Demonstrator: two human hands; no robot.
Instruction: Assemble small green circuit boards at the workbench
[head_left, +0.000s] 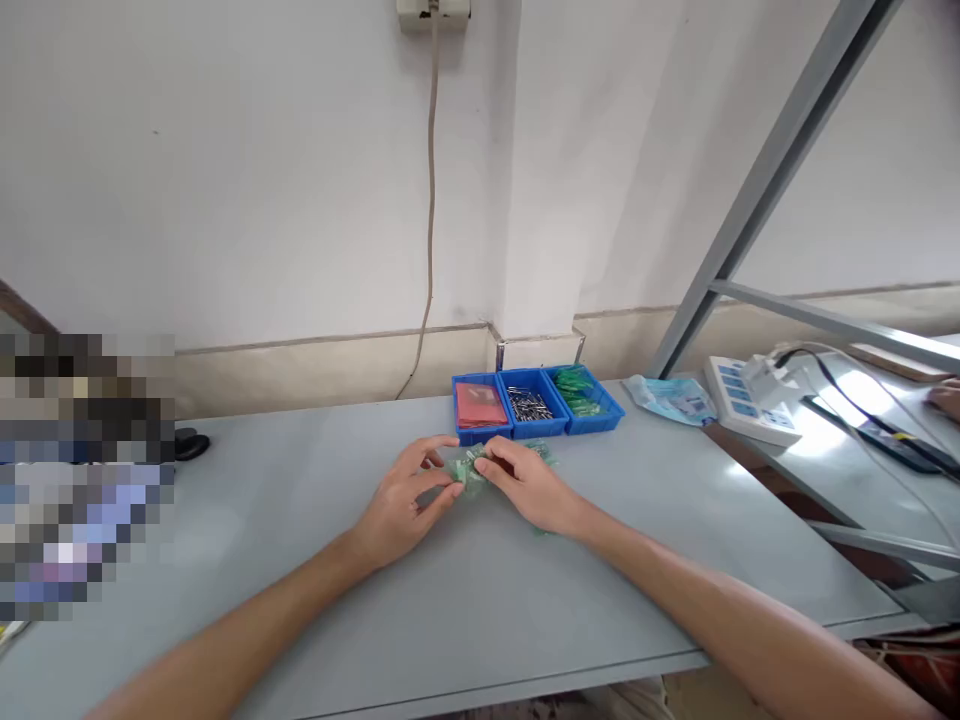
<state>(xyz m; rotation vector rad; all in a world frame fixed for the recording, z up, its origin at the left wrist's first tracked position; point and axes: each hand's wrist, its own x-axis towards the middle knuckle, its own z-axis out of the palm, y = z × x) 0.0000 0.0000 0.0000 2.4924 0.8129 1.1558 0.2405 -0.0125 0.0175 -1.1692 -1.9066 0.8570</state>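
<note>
Between my hands is a small, crinkled, greenish clear plastic bag (470,470), low over the grey table (315,620). My left hand (405,500) is at its left edge, thumb and a finger pinched on it, another finger reaching over the top. From the other side my right hand (529,485) grips the bag between thumb and bent fingers. What is inside the bag is too small to make out. More green plastic shows behind and under my right hand, partly hidden. Just beyond stand joined blue bins, holding red packets (480,405), small metal pieces (529,404) and green plastic packets (576,390).
Right of the bins lie a light-blue plastic package (671,398) and a white power strip (752,400) with plugged-in cables. A grey metal frame (765,190) rises at the right. A round black object (192,444) sits at the left, beside a blurred-out area. A cable (431,200) hangs down the wall.
</note>
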